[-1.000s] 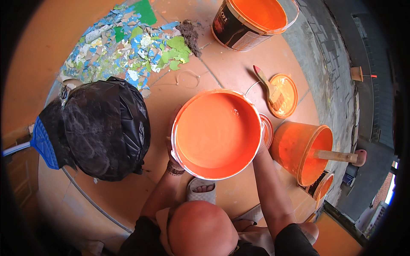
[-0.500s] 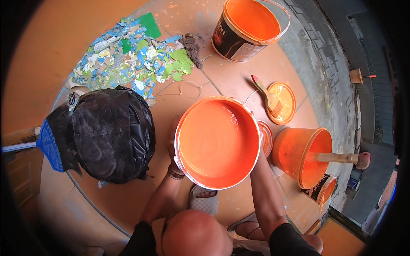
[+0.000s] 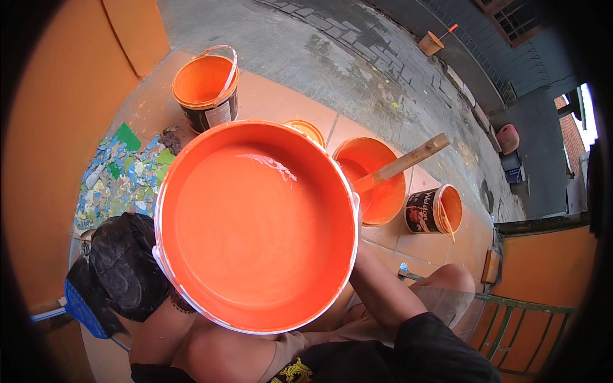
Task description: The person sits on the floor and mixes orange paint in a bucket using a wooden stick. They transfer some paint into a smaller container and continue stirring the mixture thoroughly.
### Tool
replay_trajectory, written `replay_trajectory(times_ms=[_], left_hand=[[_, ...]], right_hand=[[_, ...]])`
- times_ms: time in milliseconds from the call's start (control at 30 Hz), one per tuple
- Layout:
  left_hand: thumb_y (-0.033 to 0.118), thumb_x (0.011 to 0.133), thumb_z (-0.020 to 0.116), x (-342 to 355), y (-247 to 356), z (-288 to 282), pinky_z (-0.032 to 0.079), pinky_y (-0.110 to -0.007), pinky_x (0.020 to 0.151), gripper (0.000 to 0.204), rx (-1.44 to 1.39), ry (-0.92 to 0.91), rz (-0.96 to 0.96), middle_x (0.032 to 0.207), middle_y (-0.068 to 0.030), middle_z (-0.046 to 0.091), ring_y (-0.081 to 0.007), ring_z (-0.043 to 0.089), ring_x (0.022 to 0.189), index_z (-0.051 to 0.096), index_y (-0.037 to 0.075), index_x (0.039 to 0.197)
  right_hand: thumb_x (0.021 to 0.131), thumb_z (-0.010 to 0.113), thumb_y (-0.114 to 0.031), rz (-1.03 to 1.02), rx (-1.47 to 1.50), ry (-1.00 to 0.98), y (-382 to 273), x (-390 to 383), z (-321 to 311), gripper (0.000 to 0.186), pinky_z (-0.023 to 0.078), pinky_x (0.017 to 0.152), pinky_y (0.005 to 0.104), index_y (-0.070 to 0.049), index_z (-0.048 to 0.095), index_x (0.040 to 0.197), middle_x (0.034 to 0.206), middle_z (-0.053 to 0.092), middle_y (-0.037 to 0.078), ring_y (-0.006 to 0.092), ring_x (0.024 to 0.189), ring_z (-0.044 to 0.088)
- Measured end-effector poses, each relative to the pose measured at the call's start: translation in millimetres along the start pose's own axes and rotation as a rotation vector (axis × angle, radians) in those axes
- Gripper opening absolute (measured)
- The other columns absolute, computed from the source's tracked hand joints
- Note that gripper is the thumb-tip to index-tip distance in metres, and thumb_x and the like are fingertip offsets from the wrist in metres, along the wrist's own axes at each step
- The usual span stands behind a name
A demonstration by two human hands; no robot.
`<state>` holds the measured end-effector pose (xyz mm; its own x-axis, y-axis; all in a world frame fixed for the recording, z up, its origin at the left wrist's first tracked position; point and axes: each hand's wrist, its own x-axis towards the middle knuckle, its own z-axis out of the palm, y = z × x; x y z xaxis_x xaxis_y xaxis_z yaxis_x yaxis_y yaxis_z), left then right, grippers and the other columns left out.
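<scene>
large white plastic bucket of orange paint (image 3: 255, 223) now fills the view, lifted closer than before; both hands sit hidden beneath it, grip untellable.

Bright, even daylight all over, soft shadows only, a pale glare streak on the wet paint in the big round orange plastic bucket (image 3: 255, 223), and heavy fisheye bending with black vignette around the rim.
</scene>
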<state>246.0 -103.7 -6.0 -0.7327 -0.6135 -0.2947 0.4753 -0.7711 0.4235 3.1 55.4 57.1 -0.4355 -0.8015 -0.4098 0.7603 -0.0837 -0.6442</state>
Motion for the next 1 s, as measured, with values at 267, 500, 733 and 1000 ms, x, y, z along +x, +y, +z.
replay_trajectory(times_ms=[267, 500, 733, 1000], left_hand=[[0.053, 0.093, 0.03, -8.6, -58.0, 186.3, 0.041, -0.044, 0.093, 0.065, 0.295, -0.372, -0.109, 0.129, -0.0114, 0.05, -0.0271, 0.051, 0.11, 0.042, 0.003, 0.132], [0.049, 0.092, 0.032, -50.3, -160.7, 232.8, 0.027, -0.041, 0.101, 0.065, 1.088, -0.174, 0.247, 0.125, -0.0173, 0.052, -0.031, 0.042, 0.113, 0.046, -0.002, 0.13], [0.053, 0.091, 0.034, -48.3, -213.6, 247.4, 0.024, -0.041, 0.104, 0.07, 1.029, -0.213, 0.293, 0.132, -0.0199, 0.048, -0.0323, 0.042, 0.12, 0.045, -0.005, 0.13], [0.063, 0.088, 0.033, -40.6, -212.4, 230.0, 0.025, -0.043, 0.104, 0.08, 0.955, -0.191, 0.219, 0.132, -0.0202, 0.047, -0.0356, 0.04, 0.12, 0.046, -0.004, 0.129]], right_hand=[[0.097, 0.041, -0.036, -0.186, -0.137, 0.322, -90.3, -160.4, -1.3, 0.045, 0.044, 0.095, 0.0334, -0.007, 0.043, 0.132, 0.125, 0.053, 0.01, 0.0184, 0.111, 0.053], [0.097, 0.042, -0.035, -0.261, -0.329, 0.596, -127.4, -208.3, 6.3, 0.043, 0.045, 0.094, 0.0329, -0.007, 0.045, 0.13, 0.123, 0.054, 0.009, 0.0182, 0.11, 0.053], [0.097, 0.043, -0.034, -0.287, -0.501, 0.83, -147.9, -215.7, 12.3, 0.041, 0.046, 0.092, 0.0325, -0.008, 0.048, 0.128, 0.121, 0.055, 0.009, 0.018, 0.108, 0.054], [0.097, 0.044, -0.033, -0.073, -0.604, 1.004, -147.2, -167.5, -2.9, 0.038, 0.047, 0.091, 0.0321, -0.009, 0.051, 0.125, 0.119, 0.057, 0.008, 0.0177, 0.107, 0.055]])
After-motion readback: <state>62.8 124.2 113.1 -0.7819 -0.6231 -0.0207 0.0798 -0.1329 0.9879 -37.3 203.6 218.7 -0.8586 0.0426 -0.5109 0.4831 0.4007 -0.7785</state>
